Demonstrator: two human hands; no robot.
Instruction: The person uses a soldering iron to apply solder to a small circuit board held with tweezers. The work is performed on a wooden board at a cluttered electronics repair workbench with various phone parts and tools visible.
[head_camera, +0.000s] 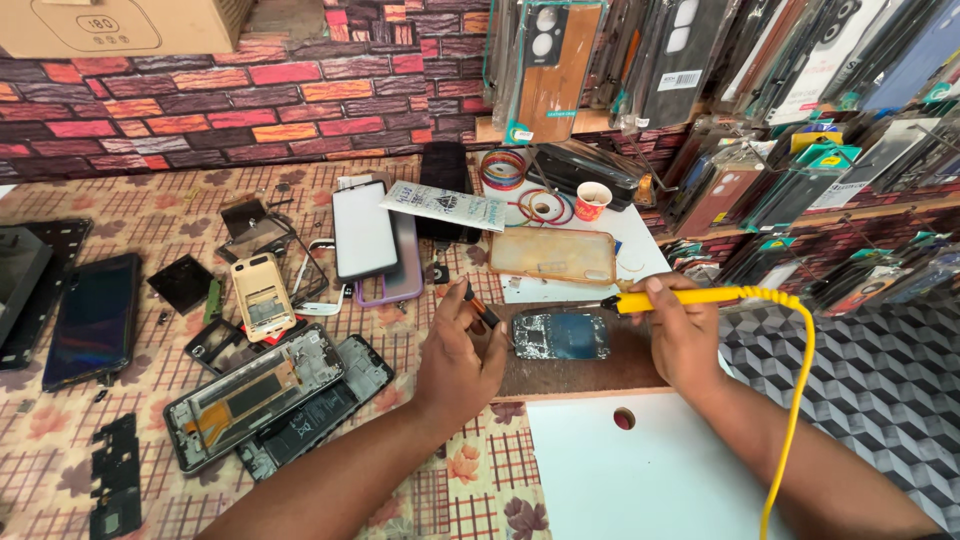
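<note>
My right hand (685, 335) grips a yellow soldering iron (680, 297) with a coiled yellow cord; its tip points left toward a small phone circuit board (562, 336). The board lies on a brown wooden block (580, 375). My left hand (458, 350) pinches a small dark tool with an orange band (482, 310), its end close to the board's left edge.
Opened phones and frames (265, 395) lie on the patterned cloth at left, with dark screens (92, 318) beyond. A clear phone case (552, 256), a white-screened phone (363, 230), a tube (443, 206) and wire spools (503, 168) sit behind. Racks of packaged cases (800, 150) fill the right.
</note>
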